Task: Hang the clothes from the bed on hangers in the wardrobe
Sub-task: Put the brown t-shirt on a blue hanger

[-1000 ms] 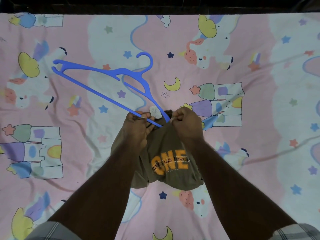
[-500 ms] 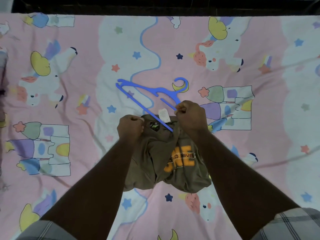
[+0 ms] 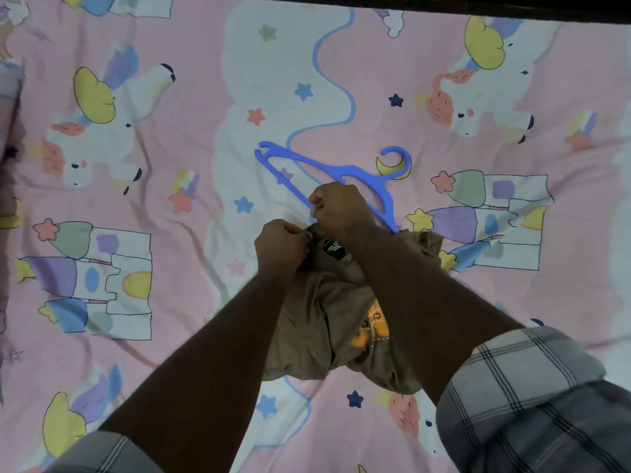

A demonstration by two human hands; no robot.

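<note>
An olive-brown T-shirt (image 3: 317, 312) with an orange print lies bunched on the bed in front of me. My left hand (image 3: 281, 245) grips the left side of its collar. My right hand (image 3: 338, 208) is curled over the far side of the collar, where the lower bar of a blue plastic hanger (image 3: 341, 172) passes; whether it holds the collar, the bar or both is hidden. The hanger's right arm goes down into the neck opening. Its left arm and hook lie outside on the sheet.
The bed is covered by a pink sheet (image 3: 170, 114) printed with unicorns, castles and stars. A dark edge (image 3: 444, 5) runs along the far side of the bed. Some fabric shows at the far left edge (image 3: 8, 97).
The hanger has slid to the right and deeper into the shirt's neck. My right hand moved up and left over the collar and the hanger bar. My left hand stayed on the collar.
</note>
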